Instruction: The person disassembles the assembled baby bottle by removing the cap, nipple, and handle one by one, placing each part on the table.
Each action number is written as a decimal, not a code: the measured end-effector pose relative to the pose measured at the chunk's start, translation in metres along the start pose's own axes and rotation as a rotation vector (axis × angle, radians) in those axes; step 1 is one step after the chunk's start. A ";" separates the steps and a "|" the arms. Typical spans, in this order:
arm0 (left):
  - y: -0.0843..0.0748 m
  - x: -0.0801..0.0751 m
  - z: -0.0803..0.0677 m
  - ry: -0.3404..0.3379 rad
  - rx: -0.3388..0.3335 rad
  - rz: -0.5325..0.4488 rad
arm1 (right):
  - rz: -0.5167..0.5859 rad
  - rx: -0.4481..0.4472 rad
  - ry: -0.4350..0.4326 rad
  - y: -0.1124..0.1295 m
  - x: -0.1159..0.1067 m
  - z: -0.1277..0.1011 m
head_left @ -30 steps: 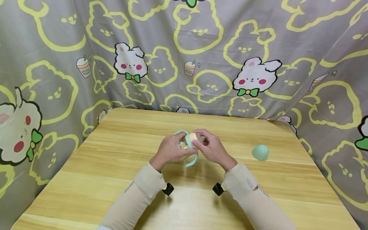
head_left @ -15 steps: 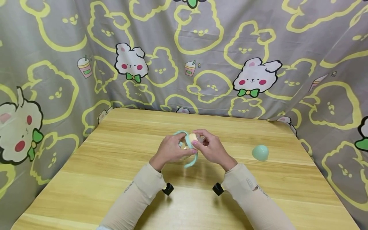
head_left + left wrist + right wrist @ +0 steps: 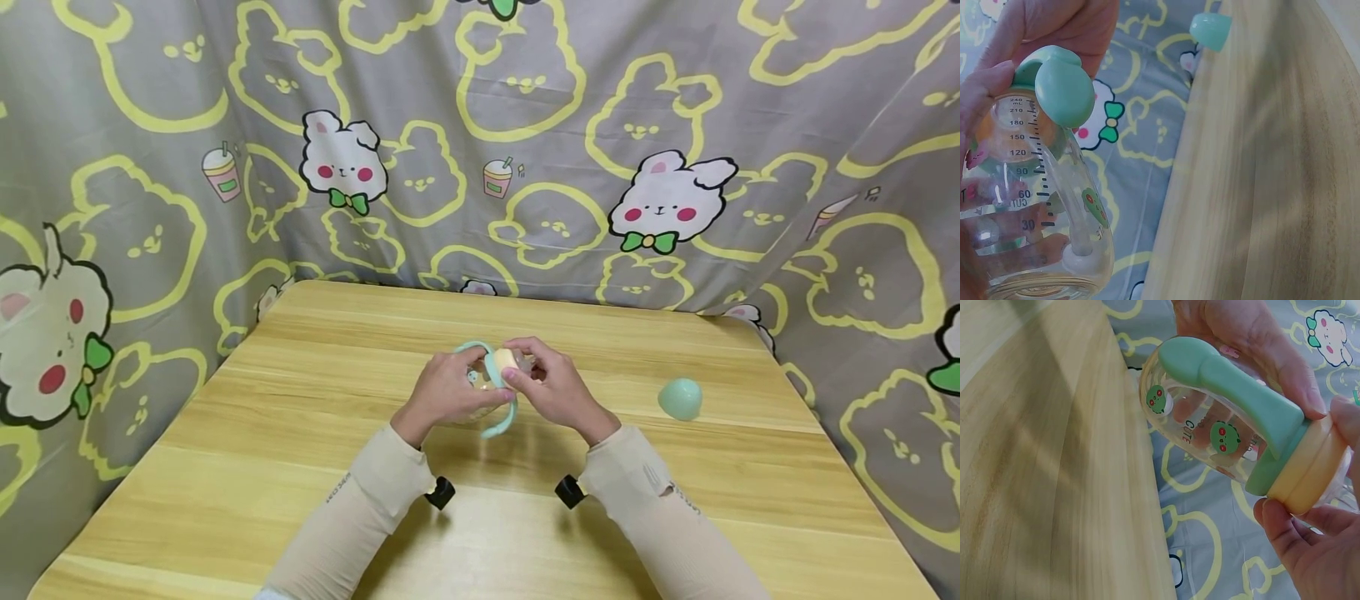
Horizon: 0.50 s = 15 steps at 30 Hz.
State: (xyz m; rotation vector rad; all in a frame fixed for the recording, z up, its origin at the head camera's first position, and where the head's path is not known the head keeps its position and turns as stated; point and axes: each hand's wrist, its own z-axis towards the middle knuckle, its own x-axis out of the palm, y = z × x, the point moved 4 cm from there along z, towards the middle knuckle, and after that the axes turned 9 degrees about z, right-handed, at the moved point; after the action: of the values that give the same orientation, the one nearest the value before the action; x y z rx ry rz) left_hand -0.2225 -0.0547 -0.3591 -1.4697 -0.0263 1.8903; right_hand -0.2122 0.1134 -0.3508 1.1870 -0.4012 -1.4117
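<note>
A clear baby bottle (image 3: 1200, 434) with green side handles is held tilted above the table between both hands. My left hand (image 3: 447, 387) grips its body, the fingers showing through the clear wall in the left wrist view. With thumb and fingers, my right hand (image 3: 553, 385) pinches the cream-yellow collar (image 3: 1310, 465) at the bottle's top. Inside the bottle, a straw (image 3: 1066, 194) ends in a white weight. Measuring marks run up the side. The clear teat end is mostly hidden by the right hand.
A mint-green domed cap (image 3: 680, 399) stands on the wooden table (image 3: 300, 400), right of the hands. A patterned curtain (image 3: 420, 167) hangs behind the table and along both sides. Small black devices hang under each wrist.
</note>
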 end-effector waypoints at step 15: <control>0.000 -0.001 0.000 0.024 -0.012 -0.021 | 0.009 -0.084 0.008 -0.003 0.000 -0.001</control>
State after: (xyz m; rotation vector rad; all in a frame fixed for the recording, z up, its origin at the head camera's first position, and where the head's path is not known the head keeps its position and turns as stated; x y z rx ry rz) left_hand -0.2224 -0.0554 -0.3582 -1.4949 -0.0419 1.8587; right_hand -0.2128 0.1150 -0.3535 1.1206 -0.3384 -1.4025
